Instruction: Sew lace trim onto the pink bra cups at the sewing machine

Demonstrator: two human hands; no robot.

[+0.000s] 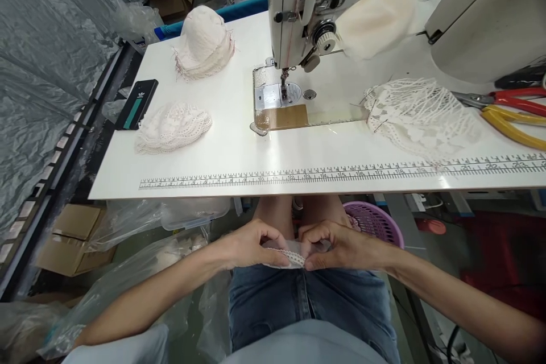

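My left hand (265, 245) and my right hand (328, 244) meet above my lap, below the front edge of the table. Between them they pinch a small piece of white lace trim (292, 257), with some sheer white fabric showing behind it. Fingers and thumb of each hand are closed on the lace, one hand at either end. In front of me stands a sewing machine (285, 77), its needle and presser foot over the metal plate. Nothing lies under the foot that I can make out.
White lace pieces (174, 128) and a stack of cream cups (205, 42) lie left on the table, near a black phone (136, 104). More lace (420, 116) lies right, beside yellow-handled scissors (512, 125) and a red-handled tool (518, 98). A purple basket (386, 226) stands below the table.
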